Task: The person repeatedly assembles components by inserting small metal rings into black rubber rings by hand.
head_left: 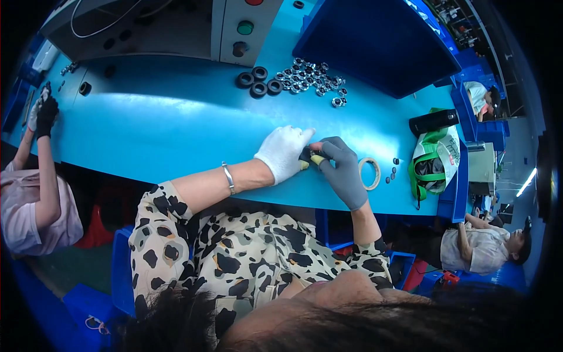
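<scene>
A long, bright blue counter [176,123] fills the middle of the frame, curving with the lens. At the upper right sits a big, open dark blue plastic bin [375,47]. At the upper left stands a grey machine housing [164,29] with round buttons.

My left hand [284,154], in a white fabric glove, and my right hand [343,170], in a grey glove, meet at the centre of the frame. Both grips are closed, fingertips pinched together on one small black ring-shaped part with a yellowish piece [311,157], held just above the counter's near edge. It sits between the two grips, touching both.

Above, toward the top centre, lie four black rubber rings [258,82] and beside them a loose heap of small shiny metal nuts or bearings [311,79]. I judge most of the work is left, since that heap looks untouched. Just right of my right hand lies a pale roll of tape [370,173], with a few small dark pieces [392,171] beside it. Farther right rests a green and white bag [434,161].
</scene>
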Available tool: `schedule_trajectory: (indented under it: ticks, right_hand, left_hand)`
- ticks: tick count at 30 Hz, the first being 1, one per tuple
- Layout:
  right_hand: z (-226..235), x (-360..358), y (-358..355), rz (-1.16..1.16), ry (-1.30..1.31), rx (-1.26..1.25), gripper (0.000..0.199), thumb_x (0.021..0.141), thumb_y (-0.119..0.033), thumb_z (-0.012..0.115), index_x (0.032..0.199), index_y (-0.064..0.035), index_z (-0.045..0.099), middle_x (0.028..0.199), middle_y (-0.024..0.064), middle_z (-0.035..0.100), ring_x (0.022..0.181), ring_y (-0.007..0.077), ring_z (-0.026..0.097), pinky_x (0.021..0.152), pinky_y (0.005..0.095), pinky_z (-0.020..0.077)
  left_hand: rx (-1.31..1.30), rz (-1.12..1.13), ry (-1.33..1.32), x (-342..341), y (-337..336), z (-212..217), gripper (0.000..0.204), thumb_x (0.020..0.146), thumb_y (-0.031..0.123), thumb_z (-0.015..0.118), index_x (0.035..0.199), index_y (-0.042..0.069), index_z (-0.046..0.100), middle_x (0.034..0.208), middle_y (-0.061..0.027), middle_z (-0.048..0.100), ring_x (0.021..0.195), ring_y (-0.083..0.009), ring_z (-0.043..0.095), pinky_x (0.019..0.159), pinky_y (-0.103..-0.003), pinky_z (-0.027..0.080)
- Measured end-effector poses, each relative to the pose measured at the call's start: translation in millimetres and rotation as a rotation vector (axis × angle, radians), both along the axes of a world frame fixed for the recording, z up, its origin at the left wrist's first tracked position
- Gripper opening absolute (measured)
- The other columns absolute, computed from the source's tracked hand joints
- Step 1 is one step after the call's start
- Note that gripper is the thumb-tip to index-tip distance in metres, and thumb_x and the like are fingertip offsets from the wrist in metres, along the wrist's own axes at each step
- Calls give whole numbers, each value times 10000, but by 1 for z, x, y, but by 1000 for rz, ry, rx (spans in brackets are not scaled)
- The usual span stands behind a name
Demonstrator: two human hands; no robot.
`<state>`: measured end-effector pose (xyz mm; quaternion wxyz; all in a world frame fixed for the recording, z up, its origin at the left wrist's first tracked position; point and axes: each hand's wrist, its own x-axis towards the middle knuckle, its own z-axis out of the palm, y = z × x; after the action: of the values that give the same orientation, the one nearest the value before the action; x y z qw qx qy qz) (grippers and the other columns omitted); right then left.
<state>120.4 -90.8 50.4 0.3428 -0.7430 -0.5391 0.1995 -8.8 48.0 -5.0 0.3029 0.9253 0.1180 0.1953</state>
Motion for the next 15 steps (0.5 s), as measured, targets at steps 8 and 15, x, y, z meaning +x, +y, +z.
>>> schedule_trajectory:
  ticks: [8, 15]
  right_hand:
    - [-7, -4, 4, 26, -169, -28, 256, 816, 69, 604, 1051, 22, 694, 1006, 141, 644, 828, 258, 668, 741, 346, 523]
    - [-8, -1, 8, 57, -134, -69, 248, 782, 47, 628, 1018, -28, 646, 977, 157, 603, 843, 363, 643, 722, 432, 514]
  left_hand:
    - [8, 2, -4, 2, 0, -5, 628, 732, 158, 819, 1289, 23, 562, 931, -152, 677, 935, -342, 661, 824, -451, 519]
    - [6, -8, -41, 2, 0, -7, 655, 720, 145, 841, 1296, 44, 547, 912, -117, 683, 909, -331, 664, 807, -443, 523]
